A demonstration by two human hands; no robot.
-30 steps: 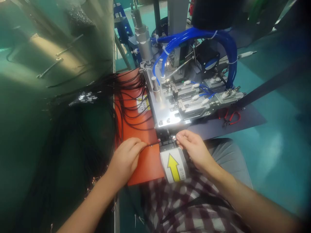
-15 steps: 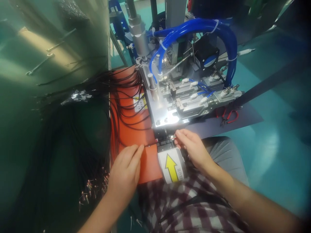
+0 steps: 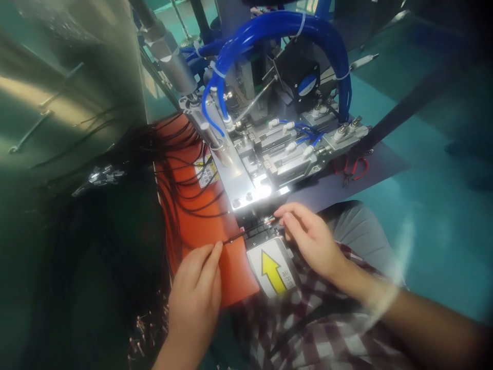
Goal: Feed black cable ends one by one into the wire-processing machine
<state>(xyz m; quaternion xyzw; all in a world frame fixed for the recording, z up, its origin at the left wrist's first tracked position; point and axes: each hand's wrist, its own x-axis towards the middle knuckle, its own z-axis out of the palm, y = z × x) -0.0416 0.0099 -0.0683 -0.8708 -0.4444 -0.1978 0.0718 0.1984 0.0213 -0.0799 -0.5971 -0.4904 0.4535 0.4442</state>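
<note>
My left hand (image 3: 198, 282) pinches a thin black cable (image 3: 233, 239) over the orange surface (image 3: 233, 272). From those fingers the cable runs right into a slot of the dark metal fixture (image 3: 256, 234). Its stripped end shows small coloured wires (image 3: 270, 221) at the fixture's right side. My right hand (image 3: 314, 239) is just beside these wires, with thumb and index finger apart and no object visible between them. The lower fingers of that hand are curled and partly hidden. Below the fixture is a white cover with a yellow arrow (image 3: 272, 270).
A machine with metal slides (image 3: 292, 164) and a thick bundle of blue air hoses (image 3: 265, 28) stands just beyond my hands. Many black cables (image 3: 173, 190) hang along the left edge. Red-handled pliers (image 3: 356, 172) lie on a grey mat at right.
My right fingers have parted from the wire end they were touching, and the coloured wires now show. The left hand still pinches the cable. The whole view has shifted and tilted slightly.
</note>
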